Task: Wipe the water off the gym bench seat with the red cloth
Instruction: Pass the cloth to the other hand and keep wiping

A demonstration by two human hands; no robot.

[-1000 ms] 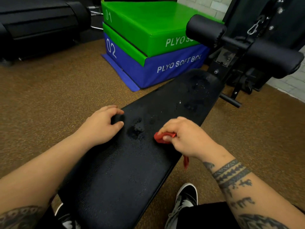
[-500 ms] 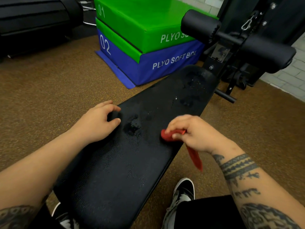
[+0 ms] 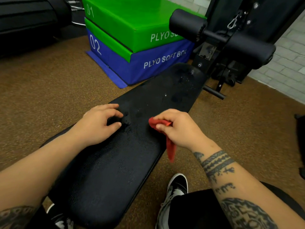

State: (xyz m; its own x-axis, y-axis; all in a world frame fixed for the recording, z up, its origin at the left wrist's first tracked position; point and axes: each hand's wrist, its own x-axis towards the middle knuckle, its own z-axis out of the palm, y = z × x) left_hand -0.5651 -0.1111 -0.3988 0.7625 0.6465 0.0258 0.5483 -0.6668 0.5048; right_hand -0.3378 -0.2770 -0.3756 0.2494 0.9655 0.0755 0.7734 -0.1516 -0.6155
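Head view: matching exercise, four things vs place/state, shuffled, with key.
Things:
1. red cloth
2. left hand
3. green box
4. water beads

Place or state:
A. stacked on the blue box
B. at the far end of the seat
C. gripped by the right hand, tail hanging off the edge
D. resting by the seat's left edge

Pairs: 1-C, 2-D, 3-A, 4-B

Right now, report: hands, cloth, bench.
Right hand pinching red cloth at right edge of black padded bench seat. Left hand resting on seat, empty. Water patches ahead unwiped. Nothing blocking.
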